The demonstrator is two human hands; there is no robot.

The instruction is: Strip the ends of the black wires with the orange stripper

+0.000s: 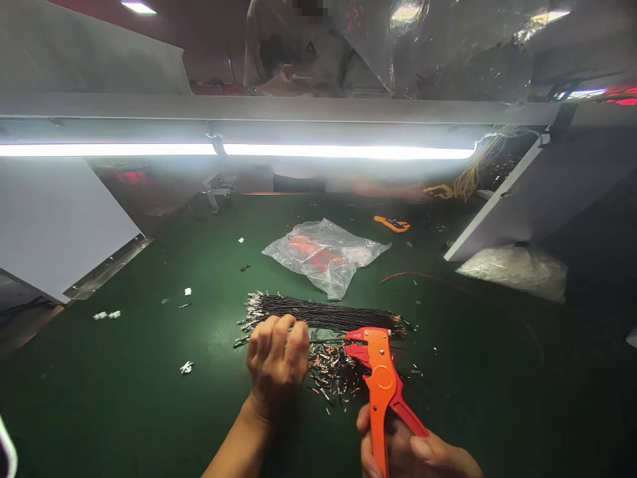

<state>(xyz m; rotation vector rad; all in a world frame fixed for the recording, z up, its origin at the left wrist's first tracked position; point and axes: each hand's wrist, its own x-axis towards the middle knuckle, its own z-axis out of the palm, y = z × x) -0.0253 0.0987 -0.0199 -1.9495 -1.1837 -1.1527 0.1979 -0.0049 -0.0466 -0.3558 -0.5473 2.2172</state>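
Observation:
My right hand [423, 451] is wrapped round the handles of an orange and red wire stripper [382, 378], whose jaws point left. Fingers curled, my left hand [277, 358] grips a black wire [326, 340] that runs to the stripper's jaws. Just behind both hands lies a bundle of black wires [328, 313], with shiny metal ends at the left and copper-coloured ends at the right. Below the held wire is a pile of cut wire scraps [336, 375] on the green table mat [164, 411].
A clear plastic bag [326, 255] with orange-red items lies behind the bundle. Further back right is an orange tool [392, 224]. Small white connectors [107, 315] are scattered at left. A plastic bag [515, 271] sits by the right panel [497, 192]. A light tube [348, 152] spans overhead.

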